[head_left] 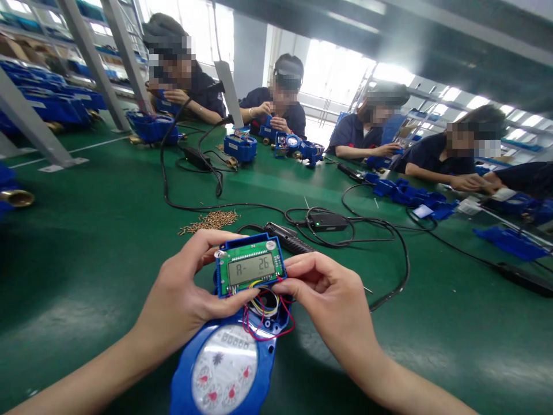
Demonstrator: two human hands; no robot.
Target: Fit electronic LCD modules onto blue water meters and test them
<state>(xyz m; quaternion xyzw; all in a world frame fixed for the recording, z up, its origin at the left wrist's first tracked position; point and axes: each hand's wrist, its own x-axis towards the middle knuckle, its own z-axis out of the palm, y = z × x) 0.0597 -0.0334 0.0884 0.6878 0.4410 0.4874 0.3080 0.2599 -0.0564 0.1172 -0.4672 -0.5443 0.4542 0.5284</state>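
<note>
A green circuit board with a lit-up LCD display (251, 268) reading "A- 26" sits in a small blue housing. My left hand (185, 285) grips this display module from the left, thumb along its lower edge. At its right edge, my right hand (330, 291) pinches the corner, close to the wires. Red, yellow and white wires (265, 308) run from the board into the blue compartment below. Under the module is a blue water meter (179, 377), its round dial (227, 369) facing up with red pointers. My right fingertips partly hide the wires.
A pile of small brass screws (211, 221) lies beyond my left hand. A black electric screwdriver (287, 237) and looped black cables (389, 225) with a power box (328, 222) lie ahead. Co-workers (280, 104) sit opposite among blue meters (239, 148). Metal posts (88, 63) stand left.
</note>
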